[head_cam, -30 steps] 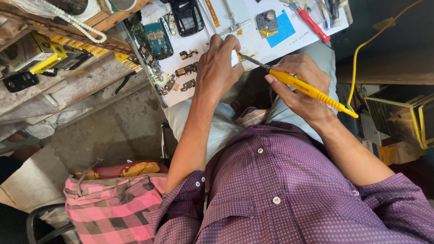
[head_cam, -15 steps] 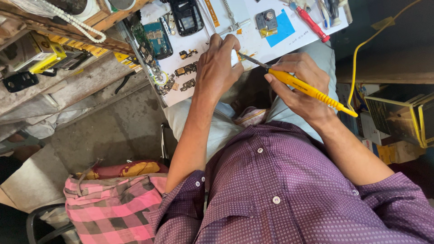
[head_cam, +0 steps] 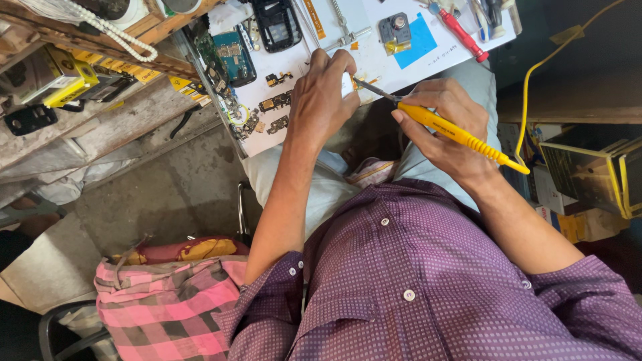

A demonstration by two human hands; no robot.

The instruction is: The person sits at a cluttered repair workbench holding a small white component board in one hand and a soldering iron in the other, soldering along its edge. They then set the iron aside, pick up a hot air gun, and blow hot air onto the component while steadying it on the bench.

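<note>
head view: left hand (head_cam: 321, 107) pinches small white part (head_cam: 348, 84); right hand (head_cam: 445, 127) grips yellow-handled soldering iron (head_cam: 461, 134), tip touching part, over white worktop (head_cam: 414, 57).

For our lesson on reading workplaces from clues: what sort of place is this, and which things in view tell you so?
Most likely a small phone or electronics repair bench. A stripped black phone frame and a blue circuit board lie on the white work board, and the right hand holds a yellow soldering iron to a small part pinched in the left hand.

Yellow-handled soldering iron (head_cam: 461, 135) – tilted, metal tip touching small white part (head_cam: 348, 84) – pinched at board edge.
</note>
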